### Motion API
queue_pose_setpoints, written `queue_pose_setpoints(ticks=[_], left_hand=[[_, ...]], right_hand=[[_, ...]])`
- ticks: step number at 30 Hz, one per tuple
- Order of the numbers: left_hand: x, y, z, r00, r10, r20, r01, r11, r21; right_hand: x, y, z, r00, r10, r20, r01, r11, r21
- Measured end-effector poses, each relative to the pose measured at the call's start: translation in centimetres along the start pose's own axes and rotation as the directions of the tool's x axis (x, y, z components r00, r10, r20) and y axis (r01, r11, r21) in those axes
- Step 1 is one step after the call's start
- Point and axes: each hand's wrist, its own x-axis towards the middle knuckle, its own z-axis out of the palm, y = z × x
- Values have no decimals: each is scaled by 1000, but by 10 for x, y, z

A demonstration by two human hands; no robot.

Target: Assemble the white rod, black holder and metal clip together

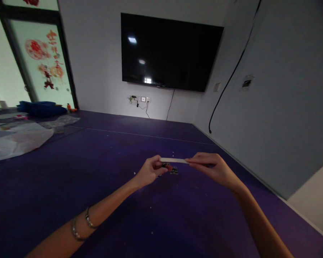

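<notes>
Where the view begins at the left, crumpled white plastic sheeting [18, 141] and a blue cloth bundle [41, 108] are seen well apart from the grip, on the far part of the dark purple table surface [70, 186]. The left hand [150, 171] is closed in a pinch on the left end of a thin, flat white strip [173, 160], its wrist carrying two metal bangles [82, 224]. The strip is held level above the table between both hands, a support at each end that appears to keep it steady. Just below the strip, beside the left fingertips, a small dark component with a red part [170, 167] is seen; whether it is held or lies on the table cannot be told, and its kind is too small to identify. The right hand [214, 167] is closed on the strip's right end, which is hidden by the fingers. A black wall-mounted screen [169, 52] hangs beyond.
</notes>
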Motion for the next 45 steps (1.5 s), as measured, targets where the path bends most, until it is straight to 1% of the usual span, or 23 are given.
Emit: queue_pose_setpoints(ticks=[2, 7, 12, 17, 23, 29, 38, 45], left_hand=[[0, -1, 0, 1000, -3, 4, 3, 1000, -2], [0, 0, 0, 1000, -12, -6, 12, 1000, 8], [1, 1, 0, 1000, -1, -1, 1, 1000, 13], [1, 1, -1, 1000, -2, -10, 2, 1000, 2], [1, 1, -1, 1000, 9, -11, -9, 999, 33], [2, -2, -2, 999, 34, 14, -34, 999, 20], [0, 3, 0, 999, 36, 13, -36, 999, 29], [-1, -1, 0, 1000, 22, 0, -22, 1000, 8]], right_hand=[[0, -1, 0, 1000, -11, 14, 11, 1000, -5], [0, -2, -1, 999, 29, -31, -30, 999, -29], [1, -2, 0, 1000, -13, 25, 13, 1000, 5], [1, 1, 0, 999, 36, -32, -38, 998, -53], [0, -2, 0, 999, -26, 41, 25, 999, 27], [1, 3, -1, 999, 8, 54, -10, 1000, 19], [1, 2, 0, 999, 26, 35, -28, 998, 50], [1, 8, -1, 999, 46, 1, -46, 999, -5]])
